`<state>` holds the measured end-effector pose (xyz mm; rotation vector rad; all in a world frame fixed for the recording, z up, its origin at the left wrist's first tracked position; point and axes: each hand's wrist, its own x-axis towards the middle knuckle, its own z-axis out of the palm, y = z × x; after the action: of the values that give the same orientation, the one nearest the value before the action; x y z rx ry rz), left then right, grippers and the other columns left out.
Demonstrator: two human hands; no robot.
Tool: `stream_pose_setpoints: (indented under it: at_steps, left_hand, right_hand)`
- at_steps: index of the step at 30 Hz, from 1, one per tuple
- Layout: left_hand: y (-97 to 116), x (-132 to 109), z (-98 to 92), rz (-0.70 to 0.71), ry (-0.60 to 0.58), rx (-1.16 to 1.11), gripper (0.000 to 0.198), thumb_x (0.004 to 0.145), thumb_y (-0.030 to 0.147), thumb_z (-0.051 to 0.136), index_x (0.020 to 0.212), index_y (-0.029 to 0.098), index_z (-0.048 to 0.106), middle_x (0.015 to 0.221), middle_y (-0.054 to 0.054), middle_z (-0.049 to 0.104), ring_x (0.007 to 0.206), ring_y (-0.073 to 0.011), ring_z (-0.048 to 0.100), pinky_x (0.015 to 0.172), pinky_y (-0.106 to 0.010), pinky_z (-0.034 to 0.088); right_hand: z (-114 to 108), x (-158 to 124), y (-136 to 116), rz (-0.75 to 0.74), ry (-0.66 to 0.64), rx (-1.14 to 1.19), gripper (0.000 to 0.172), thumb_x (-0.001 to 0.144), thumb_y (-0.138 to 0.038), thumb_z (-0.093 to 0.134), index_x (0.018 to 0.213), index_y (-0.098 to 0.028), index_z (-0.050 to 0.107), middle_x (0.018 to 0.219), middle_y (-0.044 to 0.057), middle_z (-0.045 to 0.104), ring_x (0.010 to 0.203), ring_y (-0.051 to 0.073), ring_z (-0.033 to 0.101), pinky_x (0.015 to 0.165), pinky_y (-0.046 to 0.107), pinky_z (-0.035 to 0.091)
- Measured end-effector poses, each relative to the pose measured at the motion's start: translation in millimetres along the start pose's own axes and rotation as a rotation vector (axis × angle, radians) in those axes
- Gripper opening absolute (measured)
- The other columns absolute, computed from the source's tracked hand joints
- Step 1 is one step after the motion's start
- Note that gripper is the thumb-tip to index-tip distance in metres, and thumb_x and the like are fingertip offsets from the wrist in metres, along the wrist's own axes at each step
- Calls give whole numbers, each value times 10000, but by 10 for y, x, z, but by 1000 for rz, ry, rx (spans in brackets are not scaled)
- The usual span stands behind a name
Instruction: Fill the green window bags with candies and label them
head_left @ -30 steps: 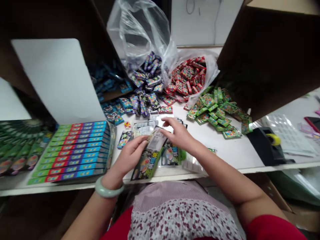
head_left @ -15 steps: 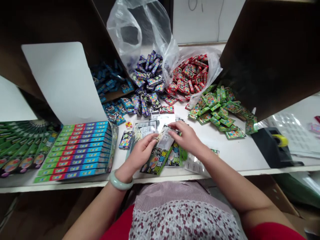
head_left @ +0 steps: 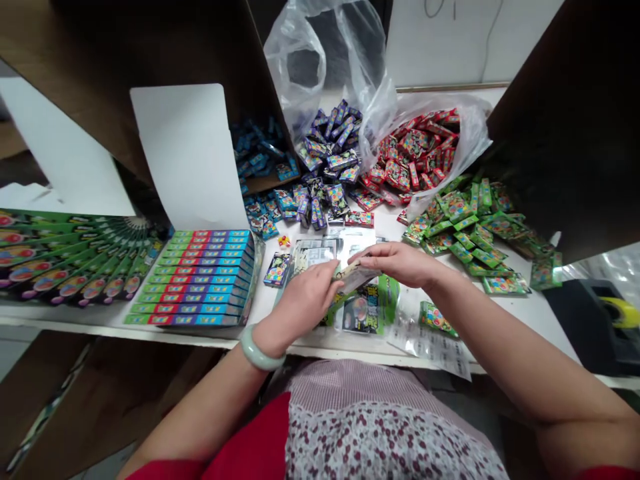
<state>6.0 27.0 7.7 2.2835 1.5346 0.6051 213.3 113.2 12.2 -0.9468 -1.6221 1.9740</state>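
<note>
Pinching a small foil packet (head_left: 356,277) between left hand (head_left: 309,297) and right hand (head_left: 400,263), both grips closed on it at frame center, just above a green card pack (head_left: 363,311) on the white surface (head_left: 525,308), stacked striped boxes (head_left: 197,280) at left

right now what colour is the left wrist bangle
The bangle is pale green, clearest in the head view.

Silver packet (head_left: 356,277), red packets (head_left: 415,160), green packets (head_left: 465,227), violet packets (head_left: 333,143), pale green bangle (head_left: 261,348), white apron (head_left: 380,433) with maroon flowers
</note>
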Motion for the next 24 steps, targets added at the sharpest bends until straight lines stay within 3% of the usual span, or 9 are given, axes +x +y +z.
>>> stream_pose_setpoints:
  at_steps: [3,6,8,10,13,16,18,24]
  left_hand:
    - [-51,20,0,-87,27,-47,280,948,250,420,1122,152,617,990,-125,702,883,-258,663,797,-388,507]
    - [-133,36,-55,-233,164,-241,244,934,283,450,976,163,659,880,-65,699,811,-219,645,754,-320,490]
    - [-176,45,-103,-328,277,-422,232,912,307,490,963,162,665,871,-38,695,818,-204,632,740,-286,482]
    - [-186,53,-123,-374,347,-568,216,882,314,533,959,167,672,871,-16,694,833,-195,620,743,-269,476]
    - [-129,59,-54,-374,375,-768,161,825,317,611,839,172,680,814,-1,684,793,-174,605,735,-256,464]
    - [-46,60,111,-472,359,-1223,232,778,389,671,783,157,665,743,-11,673,704,-159,608,685,-261,467]
    - [-23,65,221,-573,345,-1576,326,707,440,730,818,140,662,736,-33,683,694,-178,633,700,-293,484]
    - [-109,34,291,-578,572,-1667,381,666,441,777,867,148,638,792,-34,693,762,-180,655,742,-290,483]
  right_hand:
    - [66,38,-37,-94,60,-136,219,796,-399,635,827,-198,714,827,16,707,824,182,632,825,366,490]
    - [171,16,-47,-363,426,-327,229,812,-338,630,997,-213,679,1107,68,675,1092,235,579,961,420,440]
    - [275,-13,27,-459,647,-329,473,784,-325,669,1236,-232,562,1363,105,529,1273,251,460,1023,430,401]
    - [404,-28,161,-369,562,-223,623,759,-364,691,1329,-242,470,1396,127,496,1269,260,474,964,423,457]
    - [575,-25,364,-132,316,-116,474,730,-420,700,1142,-216,584,1044,95,687,914,243,647,704,358,536]
    - [631,-27,455,-33,402,-175,294,697,-431,727,850,-208,611,686,11,644,611,179,579,514,284,457]
    - [619,-34,473,-38,438,-178,266,701,-436,726,750,-219,580,593,-20,578,541,152,517,469,263,407]
    - [677,-66,583,0,265,-125,335,669,-478,760,642,-234,532,519,-45,508,470,133,456,431,260,374]
